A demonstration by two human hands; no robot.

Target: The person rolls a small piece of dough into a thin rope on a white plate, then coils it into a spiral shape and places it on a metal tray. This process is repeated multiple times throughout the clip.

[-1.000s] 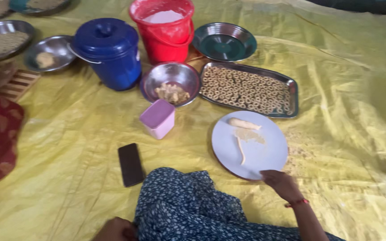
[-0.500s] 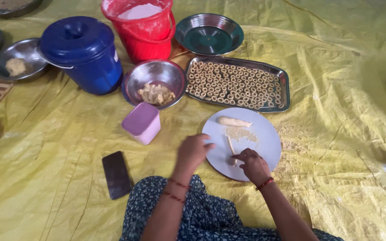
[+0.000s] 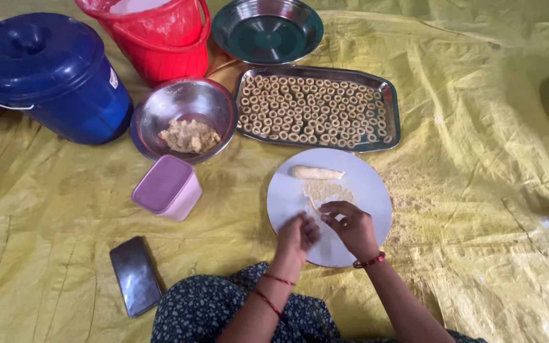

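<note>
Both hands have drawn together on the white plate (image 3: 376, 190) since half a second ago, the left hand (image 3: 297, 238) pulling back from its left edge toward the middle. Left to right: a blue lidded bucket (image 3: 46, 70), a dark phone (image 3: 135, 274), a lilac box (image 3: 166, 187), a steel bowl of dough (image 3: 185, 121). Fingers curled, the left hand pinches at a thin dough strip (image 3: 313, 204); the right hand (image 3: 350, 225) pinches its other end. Beyond lies the tray of dough rings (image 3: 316, 108).

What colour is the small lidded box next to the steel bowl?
Pink-lilac: the box sits just below the steel bowl, clearest in the head view.
</note>
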